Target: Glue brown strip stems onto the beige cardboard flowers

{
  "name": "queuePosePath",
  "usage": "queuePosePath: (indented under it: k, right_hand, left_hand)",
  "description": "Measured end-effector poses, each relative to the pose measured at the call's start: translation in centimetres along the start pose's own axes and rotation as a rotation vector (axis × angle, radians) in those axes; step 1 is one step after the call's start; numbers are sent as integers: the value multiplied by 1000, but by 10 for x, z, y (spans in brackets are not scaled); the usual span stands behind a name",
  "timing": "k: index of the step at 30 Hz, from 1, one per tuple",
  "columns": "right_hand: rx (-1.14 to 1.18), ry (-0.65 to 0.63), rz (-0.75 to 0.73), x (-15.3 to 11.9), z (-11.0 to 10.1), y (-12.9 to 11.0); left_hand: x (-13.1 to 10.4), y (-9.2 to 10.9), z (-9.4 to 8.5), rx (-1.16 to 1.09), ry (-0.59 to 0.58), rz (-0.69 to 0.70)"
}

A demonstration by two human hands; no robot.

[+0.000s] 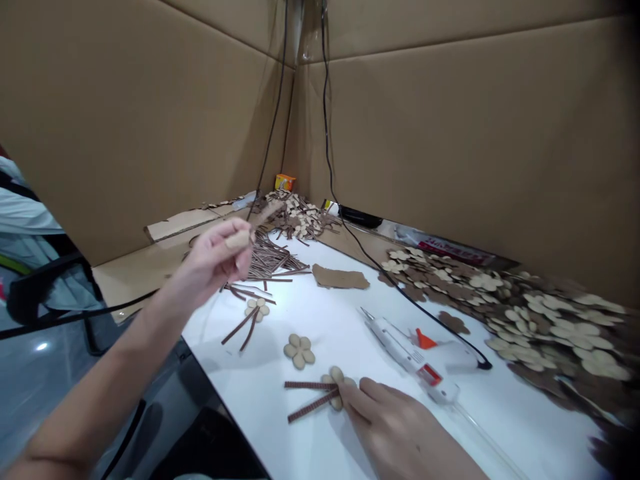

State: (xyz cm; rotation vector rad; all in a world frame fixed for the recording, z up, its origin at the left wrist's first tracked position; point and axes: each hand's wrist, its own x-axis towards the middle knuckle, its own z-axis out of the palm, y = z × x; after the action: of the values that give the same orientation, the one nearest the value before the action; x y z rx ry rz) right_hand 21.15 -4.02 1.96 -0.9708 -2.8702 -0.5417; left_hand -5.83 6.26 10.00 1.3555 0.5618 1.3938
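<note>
Holding a flower (336, 375) low on the white desk (325, 320), at the lower centre of the frame, the right hand (395, 427) has its fingers drawn together over the petals on the right side. Two brown strips (313, 406) run out from that flower toward the left, spreading apart. Just above it lies a loose flower (299, 351), flat, with five petals. Farther up and left, a third flower (257, 309) has two strips of its own, pointing down and left.

The left hand (220, 252) is raised at the left of centre, fingers curled close; a tan patch shows at the thumb, and whether they grip anything I cannot tell. Behind it is a heap of strips (273, 257), with a torn piece of cardboard (341, 277) to its right.

Right of centre, a white glue gun (400, 347) lies on its side, nozzle toward the upper left, orange trigger (425, 339) showing, a clear glue stick (487, 437) behind it. A large pile of flat flower shapes (570, 327), pale and brown, fills the right side. At the far corner sit another mixed pile (300, 217) and an orange box (285, 182), below cardboard walls (450, 133) and hanging cables (326, 120).
</note>
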Motion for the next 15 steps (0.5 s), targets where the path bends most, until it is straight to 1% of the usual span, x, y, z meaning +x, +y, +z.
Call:
queuePosePath:
  k: [2, 4, 5, 8, 11, 12, 15]
  right_hand:
    - [-78, 54, -3, -8, 3, -3]
    - [-114, 77, 5, -16, 6, -4]
    - [-107, 83, 10, -19, 7, -4]
    - [6, 99, 49, -26, 12, 0]
    - [219, 124, 124, -26, 13, 6]
    - [298, 143, 153, -25, 13, 8]
    - [512, 188, 255, -22, 12, 13]
  left_hand:
    - [-18, -14, 14, -38, -37, -143]
    - [-38, -31, 25, -53, -69, -352]
    - [-47, -39, 30, -45, -93, -405]
    - [-70, -57, 40, 20, -149, -500]
    - [-80, -66, 45, -40, -175, -588]
    - [-81, -68, 46, -75, -160, -608]
    - [-80, -73, 46, -179, -63, -618]
